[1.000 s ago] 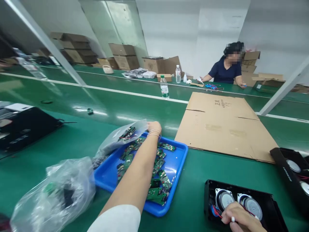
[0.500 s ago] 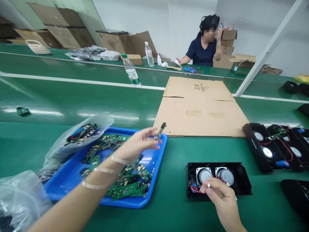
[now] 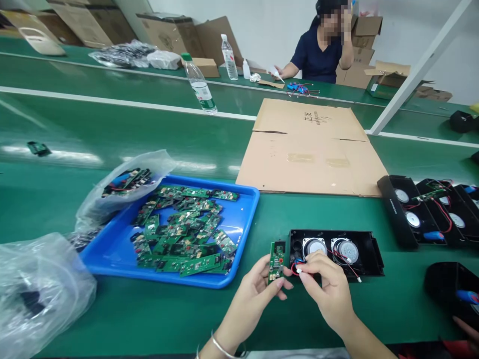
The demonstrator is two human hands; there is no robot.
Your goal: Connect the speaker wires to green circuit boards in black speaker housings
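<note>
Left hand [image 3: 258,286] pinches a small green circuit board [image 3: 277,260] upright, component face toward the camera, just left of the black speaker housing [image 3: 368,252]. Right hand [image 3: 325,281] grips a white connector on red wire [image 3: 299,269] at the board's edge, likely lined up for plugging. Blue tray [image 3: 245,234] of boards lies left of the housing on the counter [image 3: 149,314].

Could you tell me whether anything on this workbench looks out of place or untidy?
One small green circuit board lies alone on the belt, far left, apart from the blue tray where the other boards are heaped loosely. Nothing looks spilled or damaged.
</note>
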